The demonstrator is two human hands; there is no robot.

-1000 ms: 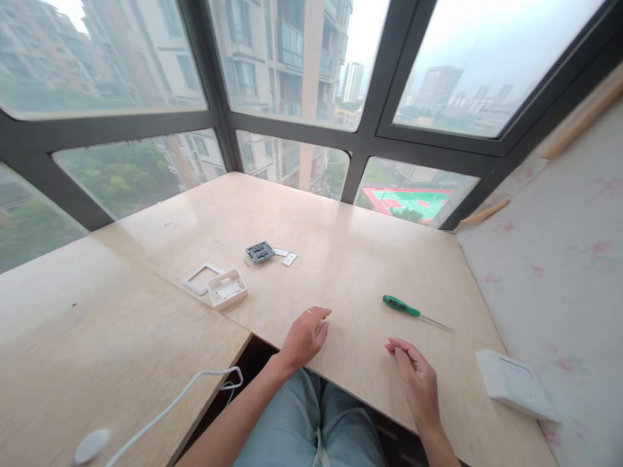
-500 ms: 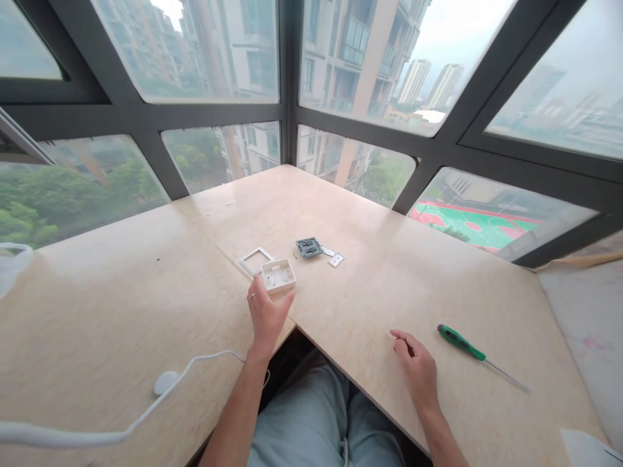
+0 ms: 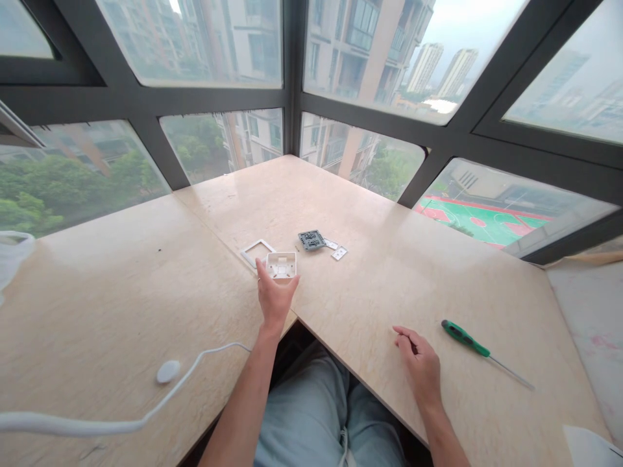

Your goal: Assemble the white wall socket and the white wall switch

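My left hand (image 3: 276, 299) grips a white wall-socket back box (image 3: 282, 265) by its two sides, fingers on the left and thumb on the right. The open face of the box is turned toward me and upward. Just behind it on the left lies a white square faceplate frame (image 3: 249, 253). Beyond it, a dark grey socket module (image 3: 311, 240) lies beside two small white cover pieces (image 3: 339, 253). My right hand (image 3: 419, 362) rests on the tabletop with its fingers curled in, and nothing shows in it. Nearest to it is a green-handled screwdriver (image 3: 466, 339).
A pale tabletop (image 3: 370, 285) runs to the windows, with a cut-out over my lap. On the left are a white cable (image 3: 195, 362), a round white piece (image 3: 168, 371) and a white plastic bag (image 3: 13, 259). White paper (image 3: 586, 447) lies bottom right.
My left hand has turned the back box so that its edges sit squarer to me, and the hand has shifted slightly right. My right hand stays where it was on the table.
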